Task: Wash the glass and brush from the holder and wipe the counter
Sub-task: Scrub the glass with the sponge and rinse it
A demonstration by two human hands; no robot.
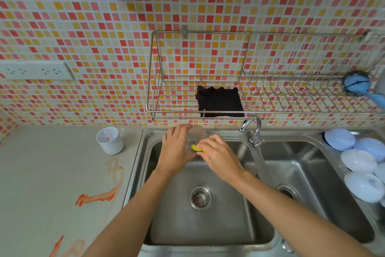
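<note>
Glass in left hand grip; right hand presses yellow sponge against it.

We are seeing bright, even daylight, soft glare gleaming on the sink, and fisheye bending straight lines near the edges.

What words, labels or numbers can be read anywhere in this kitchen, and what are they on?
No text here can be read.
White holder: a small orange mark inside, too blurred to read.
Nearest white bowl: a faint bluish mark, too small to read.
Counter: orange smears, scribbles rather than letters.
Socket plate: only plug holes, no lettering visible.
Glass and yellow sponge in the hands: no print visible.
</note>
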